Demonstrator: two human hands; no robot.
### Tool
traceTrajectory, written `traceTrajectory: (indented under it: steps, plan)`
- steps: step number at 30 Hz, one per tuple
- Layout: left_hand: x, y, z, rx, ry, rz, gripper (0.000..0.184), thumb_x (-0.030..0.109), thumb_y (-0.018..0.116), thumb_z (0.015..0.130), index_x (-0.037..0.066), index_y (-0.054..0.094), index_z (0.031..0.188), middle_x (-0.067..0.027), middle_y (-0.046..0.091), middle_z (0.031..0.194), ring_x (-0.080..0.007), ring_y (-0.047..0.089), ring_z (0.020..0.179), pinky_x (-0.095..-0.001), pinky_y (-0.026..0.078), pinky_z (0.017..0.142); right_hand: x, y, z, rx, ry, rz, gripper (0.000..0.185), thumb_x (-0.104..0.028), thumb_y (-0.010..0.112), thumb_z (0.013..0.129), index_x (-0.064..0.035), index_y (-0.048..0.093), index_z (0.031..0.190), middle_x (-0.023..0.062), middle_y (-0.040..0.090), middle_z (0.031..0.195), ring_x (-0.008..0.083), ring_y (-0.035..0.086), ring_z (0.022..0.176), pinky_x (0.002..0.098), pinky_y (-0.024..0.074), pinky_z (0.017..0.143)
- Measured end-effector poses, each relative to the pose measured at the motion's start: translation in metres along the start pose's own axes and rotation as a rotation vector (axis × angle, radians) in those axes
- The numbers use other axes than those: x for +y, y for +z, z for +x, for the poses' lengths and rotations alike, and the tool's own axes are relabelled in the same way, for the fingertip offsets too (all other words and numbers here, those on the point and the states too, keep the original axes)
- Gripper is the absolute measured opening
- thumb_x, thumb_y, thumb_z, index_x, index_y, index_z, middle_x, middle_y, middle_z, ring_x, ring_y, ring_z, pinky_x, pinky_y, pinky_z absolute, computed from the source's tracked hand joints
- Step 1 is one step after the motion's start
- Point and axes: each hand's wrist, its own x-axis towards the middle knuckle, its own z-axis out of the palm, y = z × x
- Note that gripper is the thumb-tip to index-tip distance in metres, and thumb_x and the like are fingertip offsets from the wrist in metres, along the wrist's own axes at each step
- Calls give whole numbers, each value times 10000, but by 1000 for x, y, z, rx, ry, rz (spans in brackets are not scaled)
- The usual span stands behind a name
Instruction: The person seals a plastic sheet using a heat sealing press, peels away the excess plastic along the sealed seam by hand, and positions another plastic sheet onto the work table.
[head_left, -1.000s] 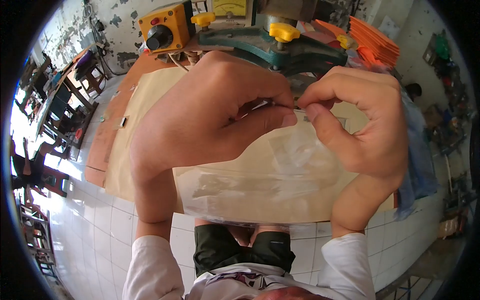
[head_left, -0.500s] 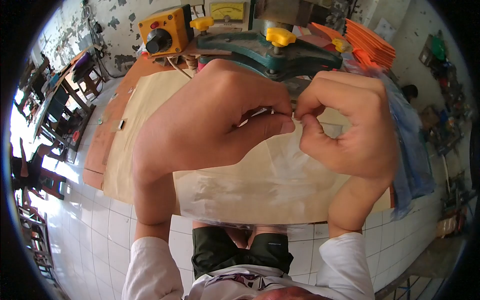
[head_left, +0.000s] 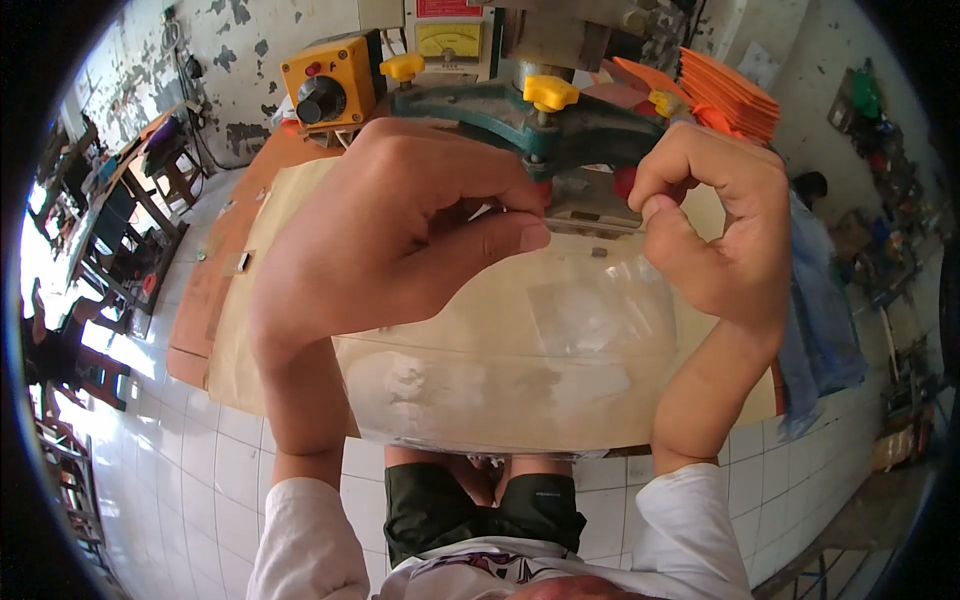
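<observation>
A clear plastic sheet spreads over the brown paper-covered table, its glossy folds catching the light and its near edge at the table front. My left hand is closed in a pinch on the sheet's far edge, thumb against the fingers. To its right, my right hand pinches the same edge, thumb and forefinger curled into a ring. A short stretch of the edge runs between the two hands. Beyond them stands the green metal frame of a machine with yellow knobs. A small grey piece shows beneath the plastic.
A yellow control box with a black dial stands at the back left, beside a gauge. Orange stacked sheets lie back right. Bluish plastic drapes over the right table side. Brown paper covers the left.
My hands have moved apart, the left one going left and the right one slightly right. More of the sheet's edge and the machine's red-tipped feet now show between them.
</observation>
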Motion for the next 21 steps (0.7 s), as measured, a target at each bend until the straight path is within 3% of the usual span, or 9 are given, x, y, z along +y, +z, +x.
traceTrajectory:
  steps: [4,9,21]
  plan:
    - [1,0,1,-9,-1,6,113,77,757,854,-11,696,819,-75,655,712,-179,555,550,-299,426,521,0,4,1,-1,-22,40,58,2,634,703,13,629,760,60,633,733,130,573,642,244,454,626]
    - [-1,4,1,-30,10,14,103,75,759,846,-8,700,828,-87,675,735,-201,587,579,-311,446,555,-3,15,2,-46,-55,131,154,42,655,713,-1,636,860,63,677,812,123,632,724,248,497,694]
    - [-1,10,2,-66,-3,5,90,81,756,843,7,706,850,-87,688,773,-232,619,626,-330,463,592,-9,20,3,-46,-97,53,213,104,671,680,-17,617,847,53,669,805,110,598,696,241,475,651]
